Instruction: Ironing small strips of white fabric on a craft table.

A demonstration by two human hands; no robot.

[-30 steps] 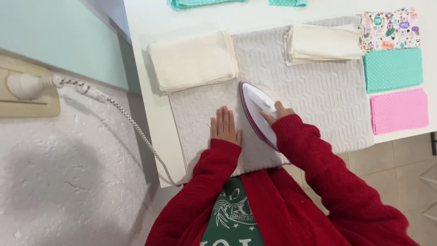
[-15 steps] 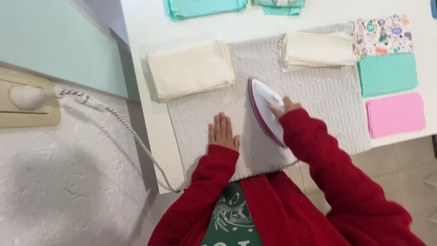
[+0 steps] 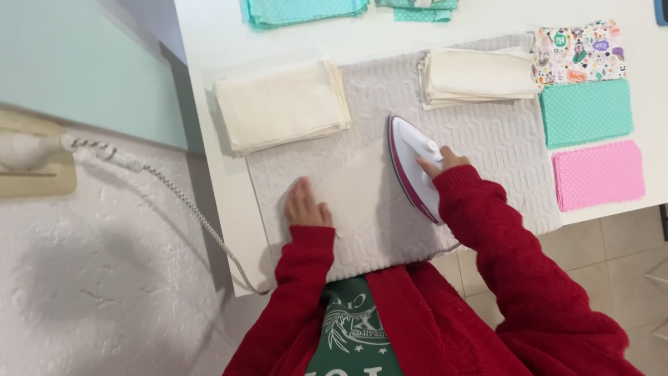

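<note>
A white and magenta iron [image 3: 412,161] rests on a pale fabric square [image 3: 355,195] spread over the grey quilted mat [image 3: 487,139]. My right hand [image 3: 440,161] grips the iron's handle. Flat on the fabric's left edge lies my left hand [image 3: 305,204], fingers together, pressing the cloth down. Both arms wear red knitted sleeves.
Two stacks of cream fabric [image 3: 282,104] [image 3: 479,75] lie at the mat's far corners. Patterned [image 3: 579,52], teal dotted [image 3: 586,113] and pink dotted [image 3: 598,174] pieces sit right. Teal fabric [image 3: 303,10] lies at the back. The iron's cord [image 3: 188,202] runs to a wall socket [image 3: 31,163].
The iron has slid to the right and slightly away from me. My left hand has shifted left along the fabric's edge. The camera view has shifted too.
</note>
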